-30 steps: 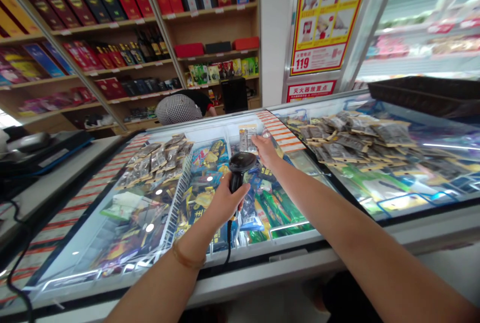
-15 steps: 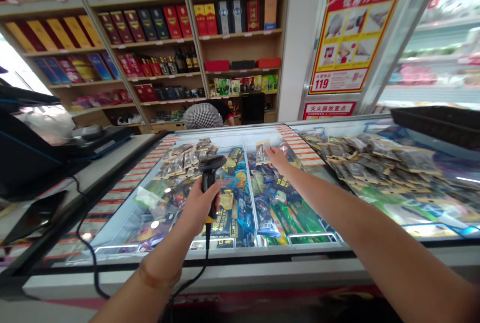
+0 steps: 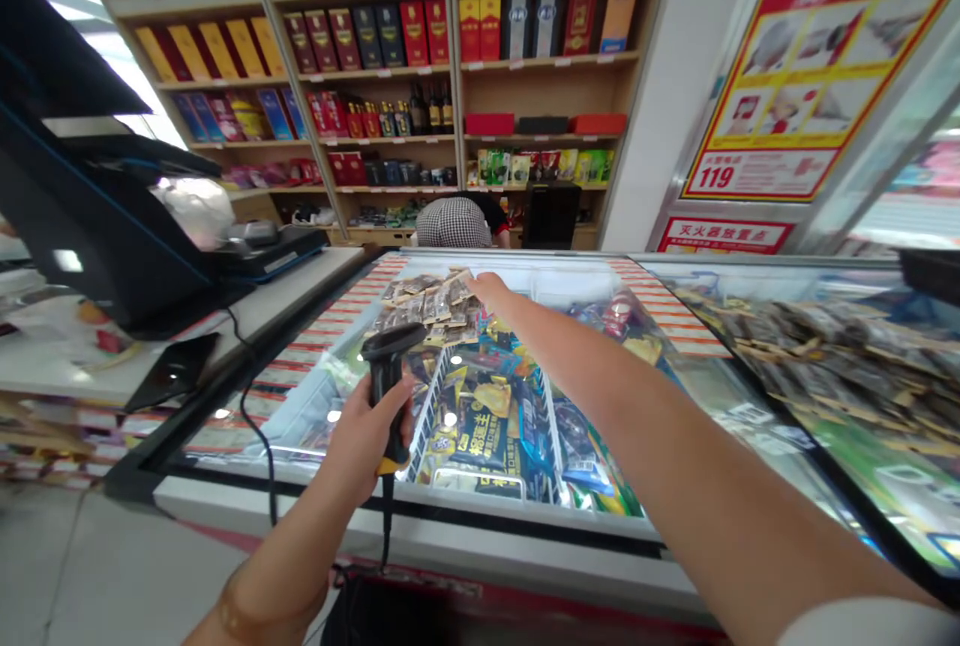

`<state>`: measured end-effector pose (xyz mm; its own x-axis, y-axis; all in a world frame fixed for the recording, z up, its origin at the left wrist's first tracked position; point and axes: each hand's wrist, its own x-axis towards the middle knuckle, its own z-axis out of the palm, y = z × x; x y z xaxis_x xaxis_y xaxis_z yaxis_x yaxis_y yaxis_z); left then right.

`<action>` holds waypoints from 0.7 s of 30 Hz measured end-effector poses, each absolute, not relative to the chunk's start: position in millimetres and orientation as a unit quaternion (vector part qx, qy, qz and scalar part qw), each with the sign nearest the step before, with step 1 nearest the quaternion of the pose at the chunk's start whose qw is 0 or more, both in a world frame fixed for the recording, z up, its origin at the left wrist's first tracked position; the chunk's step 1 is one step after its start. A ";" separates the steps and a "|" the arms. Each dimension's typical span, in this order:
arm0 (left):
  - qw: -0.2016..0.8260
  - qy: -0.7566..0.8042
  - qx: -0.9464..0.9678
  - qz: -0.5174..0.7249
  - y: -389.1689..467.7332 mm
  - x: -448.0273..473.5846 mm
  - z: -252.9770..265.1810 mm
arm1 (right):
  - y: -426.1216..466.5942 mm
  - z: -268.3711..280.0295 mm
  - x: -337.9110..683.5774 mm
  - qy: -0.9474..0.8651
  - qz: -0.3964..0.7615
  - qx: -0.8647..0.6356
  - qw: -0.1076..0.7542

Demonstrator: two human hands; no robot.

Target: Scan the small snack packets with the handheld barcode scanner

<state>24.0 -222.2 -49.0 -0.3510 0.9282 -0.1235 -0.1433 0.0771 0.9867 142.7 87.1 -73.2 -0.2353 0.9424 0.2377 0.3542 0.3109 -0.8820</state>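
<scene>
My left hand [image 3: 375,426] is wrapped round the handle of a black barcode scanner [image 3: 386,376], held upright above the near left part of the freezer. A cable hangs down from the scanner. At the far end of my outstretched arm, my right hand [image 3: 489,291] pinches a small snack packet [image 3: 460,286] at the right edge of a pile of similar packets [image 3: 424,306]. The pile lies on the freezer's glass top. Part of the packet's edge is hidden behind my fingers.
Wrapped frozen goods [image 3: 484,416] show through the glass. A larger packet heap [image 3: 810,346] lies to the right. On the left counter stand a dark checkout machine [image 3: 97,216] and a black tablet-like slab [image 3: 172,371]. A person in a checked hat [image 3: 452,223] bends behind the freezer.
My right hand has moved left with the packet, from the freezer's right part to the pile. The scanner has shifted slightly left and nearer. My view has turned left.
</scene>
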 end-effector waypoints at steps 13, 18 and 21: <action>0.540 0.501 0.412 0.537 -181.8 134.7 -57.5 | 41.3 -94.2 363.1 -0.712 0.138 -0.606 0.326; 0.583 0.467 0.446 0.494 -167.7 201.5 -58.5 | 1.1 -78.1 490.5 -0.678 0.064 -0.686 0.258; 0.597 0.440 0.467 0.480 -159.1 231.1 -62.0 | -27.5 -64.9 557.0 -0.639 0.019 -0.740 0.209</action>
